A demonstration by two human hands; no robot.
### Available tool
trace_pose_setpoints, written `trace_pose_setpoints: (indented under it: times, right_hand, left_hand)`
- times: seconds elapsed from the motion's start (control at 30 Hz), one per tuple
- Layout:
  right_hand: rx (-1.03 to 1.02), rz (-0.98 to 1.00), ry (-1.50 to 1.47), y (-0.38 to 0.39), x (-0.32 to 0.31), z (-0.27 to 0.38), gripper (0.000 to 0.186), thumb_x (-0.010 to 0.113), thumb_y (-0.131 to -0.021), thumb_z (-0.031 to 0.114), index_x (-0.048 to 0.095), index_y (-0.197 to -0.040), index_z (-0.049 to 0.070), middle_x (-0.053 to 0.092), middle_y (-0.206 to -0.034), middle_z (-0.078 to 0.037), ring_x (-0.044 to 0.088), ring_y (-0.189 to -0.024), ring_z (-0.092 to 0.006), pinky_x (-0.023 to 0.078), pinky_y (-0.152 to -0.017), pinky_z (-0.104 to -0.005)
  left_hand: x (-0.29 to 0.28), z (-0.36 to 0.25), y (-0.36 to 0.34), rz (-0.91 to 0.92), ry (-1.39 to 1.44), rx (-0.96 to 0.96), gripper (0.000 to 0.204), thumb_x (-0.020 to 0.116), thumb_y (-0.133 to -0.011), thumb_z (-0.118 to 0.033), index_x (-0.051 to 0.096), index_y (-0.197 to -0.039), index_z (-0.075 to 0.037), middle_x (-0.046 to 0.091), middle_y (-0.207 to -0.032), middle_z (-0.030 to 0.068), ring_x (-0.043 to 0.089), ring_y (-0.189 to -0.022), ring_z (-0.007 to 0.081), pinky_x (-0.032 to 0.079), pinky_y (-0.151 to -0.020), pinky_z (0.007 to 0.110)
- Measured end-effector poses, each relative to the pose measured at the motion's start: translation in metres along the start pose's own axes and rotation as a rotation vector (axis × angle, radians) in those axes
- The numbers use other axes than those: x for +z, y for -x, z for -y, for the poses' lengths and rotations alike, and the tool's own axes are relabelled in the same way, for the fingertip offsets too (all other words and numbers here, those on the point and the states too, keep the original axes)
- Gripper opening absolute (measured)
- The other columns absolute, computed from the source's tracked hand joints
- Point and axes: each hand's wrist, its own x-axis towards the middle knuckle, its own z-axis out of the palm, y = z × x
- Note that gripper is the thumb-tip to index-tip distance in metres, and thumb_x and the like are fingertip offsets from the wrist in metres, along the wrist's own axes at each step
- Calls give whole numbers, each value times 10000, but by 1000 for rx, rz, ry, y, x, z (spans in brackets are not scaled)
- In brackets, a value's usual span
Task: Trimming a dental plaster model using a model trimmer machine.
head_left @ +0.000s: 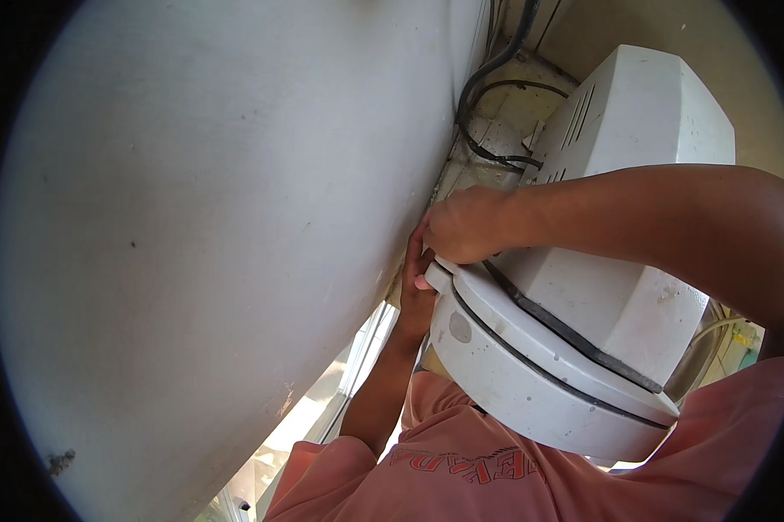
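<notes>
A white appliance (627, 122) with vented housing hangs close to my body, with a rounded base (540, 400) edged by dark seams. My right hand (469, 222) is curled at the upper left corner of the base; what its fingertips hold is hidden. Just below it, my left hand (418, 287) grips the corner of the base beside a small tab, partly hidden by my right hand and the appliance. A dark strip (575, 335) runs diagonally across the appliance's lower part.
A large pale panel (201, 217) fills the left side, close by both hands. Black cables (475, 96) run in the narrow gap above the appliance. Window framing (357, 348) shows at lower left. A thin pale hose (718, 326) is at the right.
</notes>
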Motion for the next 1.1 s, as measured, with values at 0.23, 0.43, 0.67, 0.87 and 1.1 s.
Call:
trace_pose_setpoints:
  times: [0.23,0.43,0.67,0.87,1.1]
  right_hand:
    - [210,388,-418,-20,-21,-4,375,479,-948,315,612,-1231,108,667,-938,-80,689,-699,-240,528,-523,-321]
    - [103,-124,-343,-4,20,-9,375,489,-938,315,633,-1179,67,649,-965,-83,688,-729,-244,523,-515,-323]
    - [107,-44,-293,2,6,5,296,538,-868,246,693,-868,-6,640,-755,-146,613,-568,-251,496,-489,-379]
    - [1025,1247,-744,-97,-38,-34,270,495,-911,314,643,-1008,111,433,-625,-10,502,-529,-165,443,-491,-326]
    - [242,-235,-171,6,8,8,618,405,-949,482,603,-1241,-26,626,-1193,-268,586,-1120,-379,457,-951,-492]
  left_hand:
    - [4,-2,2,110,85,33,1166,636,-735,-756,140,-1541,-75,445,-1439,162,459,-1311,242,373,-1073,359]
    - [-7,12,-2,84,-57,6,1122,636,-758,-719,145,-1539,-81,492,-1412,179,485,-1290,244,369,-1077,360]
    - [3,-14,12,147,-104,339,959,600,-857,-620,197,-1536,-77,518,-1392,166,493,-1268,215,367,-1075,346]
    - [6,-24,33,68,-215,272,797,611,-958,-442,223,-1519,-31,561,-1326,139,515,-1221,185,354,-1080,326]
    - [-29,-5,106,-30,-394,252,507,578,-999,-255,425,-1412,-5,593,-1292,151,546,-1212,203,377,-1074,332]
